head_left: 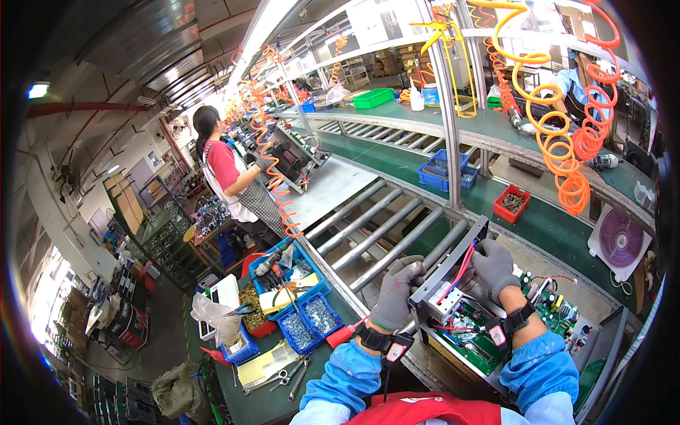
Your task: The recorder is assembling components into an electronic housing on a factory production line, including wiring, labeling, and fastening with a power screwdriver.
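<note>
A dark metal panel (440, 271) stands upright at the front of an open electronics chassis, which holds green circuit boards (473, 338). My left hand (394, 294), in a grey glove, closes at the panel's left end, its fingertips partly hidden. Behind the panel, my gloved right hand (494, 269) has bent fingers pressed near its inner face; what they grip is hidden. Red and blue wires (464, 268) run beside that hand down to a white block (448, 303) on the panel's inner side. Another board (554, 306) with several components sits at the right of the chassis.
Metal rollers (375, 230) lead away to a co-worker (230, 166) handling another unit. Left are blue screw bins (309, 326), wrenches (287, 377) and a red-tipped bottle (345, 333). A red bin (511, 203) sits beyond the chassis; orange coiled hoses (563, 142) hang at right.
</note>
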Action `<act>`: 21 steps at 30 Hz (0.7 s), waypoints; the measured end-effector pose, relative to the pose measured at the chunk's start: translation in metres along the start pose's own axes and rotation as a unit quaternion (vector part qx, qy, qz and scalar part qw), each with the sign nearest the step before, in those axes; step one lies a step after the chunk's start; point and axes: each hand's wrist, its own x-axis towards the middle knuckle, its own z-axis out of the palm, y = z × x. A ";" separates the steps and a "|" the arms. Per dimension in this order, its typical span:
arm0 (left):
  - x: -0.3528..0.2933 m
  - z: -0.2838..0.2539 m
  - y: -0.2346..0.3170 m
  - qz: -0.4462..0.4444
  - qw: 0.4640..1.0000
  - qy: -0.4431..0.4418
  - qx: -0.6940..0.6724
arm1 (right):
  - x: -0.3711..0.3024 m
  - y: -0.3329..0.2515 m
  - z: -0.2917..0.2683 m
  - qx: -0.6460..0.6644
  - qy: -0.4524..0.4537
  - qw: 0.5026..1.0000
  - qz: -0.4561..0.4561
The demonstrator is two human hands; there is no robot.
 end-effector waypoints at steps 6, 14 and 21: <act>0.003 -0.001 0.013 -0.020 0.999 -0.025 -0.006 | 0.002 -0.002 -0.008 -0.023 -0.047 0.998 -0.024; -0.005 0.029 0.063 0.018 0.995 -0.096 -0.005 | -0.012 -0.060 -0.057 0.163 -0.040 0.984 -0.060; -0.023 0.061 0.071 0.066 0.986 -0.142 0.059 | -0.031 -0.091 -0.069 0.455 -0.263 0.850 0.039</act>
